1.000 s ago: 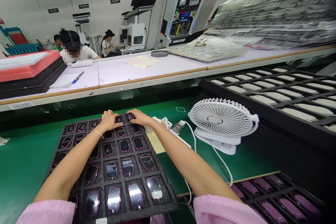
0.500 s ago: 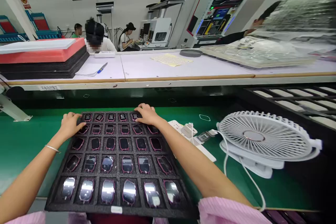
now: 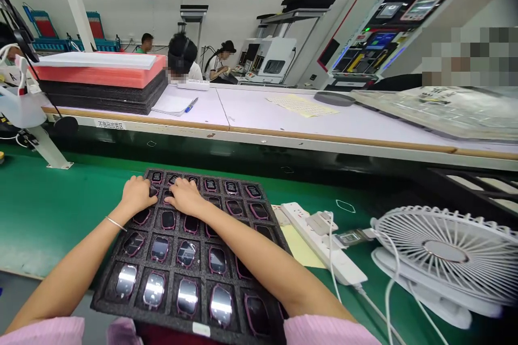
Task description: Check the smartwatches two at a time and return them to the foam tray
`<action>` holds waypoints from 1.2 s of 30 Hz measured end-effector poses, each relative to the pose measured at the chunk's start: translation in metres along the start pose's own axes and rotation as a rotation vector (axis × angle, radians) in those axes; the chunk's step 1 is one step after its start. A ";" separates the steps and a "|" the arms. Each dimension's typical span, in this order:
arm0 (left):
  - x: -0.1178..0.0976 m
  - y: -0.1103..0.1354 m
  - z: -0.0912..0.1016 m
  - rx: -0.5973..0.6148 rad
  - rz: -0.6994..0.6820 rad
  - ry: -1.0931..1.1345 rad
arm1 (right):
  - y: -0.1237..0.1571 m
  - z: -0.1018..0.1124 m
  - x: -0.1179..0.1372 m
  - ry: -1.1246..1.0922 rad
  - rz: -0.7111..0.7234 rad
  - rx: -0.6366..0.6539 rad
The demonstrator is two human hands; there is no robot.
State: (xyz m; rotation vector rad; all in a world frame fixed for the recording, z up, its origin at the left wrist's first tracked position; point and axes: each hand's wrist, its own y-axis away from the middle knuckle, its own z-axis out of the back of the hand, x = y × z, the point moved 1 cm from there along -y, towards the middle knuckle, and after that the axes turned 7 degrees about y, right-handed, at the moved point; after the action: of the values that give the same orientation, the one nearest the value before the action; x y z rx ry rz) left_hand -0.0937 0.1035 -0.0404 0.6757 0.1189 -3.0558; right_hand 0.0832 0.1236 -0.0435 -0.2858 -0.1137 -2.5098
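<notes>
A black foam tray [image 3: 267, 210] lies on the green belt in front of me, its pockets filled with several small pink-rimmed glossy screen parts [image 3: 217, 260]. My left hand [image 3: 136, 195] rests knuckles up on the tray's far left part, fingers curled down onto the parts there. My right hand [image 3: 185, 195] lies right beside it, fingers bent and pressing on parts in the second row. Whether either hand grips a part is hidden under the fingers. A thin bracelet sits on my left wrist.
A white power strip [image 3: 319, 240] with plugs and a white desk fan [image 3: 449, 259] stand right of the tray. A white bench [image 3: 259, 113] runs across behind, holding stacked foam sheets [image 3: 101, 78], paper and pen. Other people sit far behind.
Both hands moved from the tray's far corners to its far left area, side by side. The view turned left, so the fan now sits at the right edge.
</notes>
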 end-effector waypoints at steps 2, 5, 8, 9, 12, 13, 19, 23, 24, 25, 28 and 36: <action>-0.005 0.000 0.007 -0.033 0.020 0.107 | -0.003 -0.002 0.002 -0.071 -0.019 -0.023; -0.020 0.001 0.022 -0.043 -0.018 0.321 | 0.000 0.002 -0.002 -0.227 -0.012 -0.081; -0.046 0.005 0.029 0.012 -0.095 0.545 | 0.012 0.011 -0.014 -0.448 -0.003 -0.136; -0.056 0.007 0.028 0.049 -0.106 0.653 | 0.017 0.013 -0.020 -0.538 -0.008 -0.139; -0.084 0.011 0.016 0.175 -0.091 0.975 | 0.035 0.017 -0.043 -0.824 -0.040 -0.112; -0.092 0.012 0.010 0.194 -0.082 1.029 | 0.041 0.017 -0.050 -0.913 -0.055 -0.105; -0.113 0.012 -0.026 0.079 -0.121 0.985 | 0.083 0.009 -0.076 -1.363 -0.122 -0.111; -0.110 0.022 -0.037 0.019 -0.144 0.909 | 0.096 0.003 -0.076 -1.752 -0.125 -0.048; -0.109 0.026 -0.038 0.010 -0.153 0.883 | 0.097 0.003 -0.075 -1.779 -0.114 -0.040; -0.108 0.029 -0.038 0.006 -0.163 0.856 | 0.098 0.002 -0.074 -1.793 -0.102 -0.036; -0.106 0.035 -0.037 -0.001 -0.185 0.790 | 0.099 0.002 -0.071 -1.822 -0.076 -0.018; -0.105 0.039 -0.036 0.010 -0.164 0.807 | 0.103 0.003 -0.066 -1.824 -0.015 0.015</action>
State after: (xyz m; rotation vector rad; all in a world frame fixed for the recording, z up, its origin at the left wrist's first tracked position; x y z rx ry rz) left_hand 0.0177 0.0669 -0.0313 1.9242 0.1630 -2.7006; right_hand 0.1962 0.0771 -0.0539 -2.3388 -0.7825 -1.4277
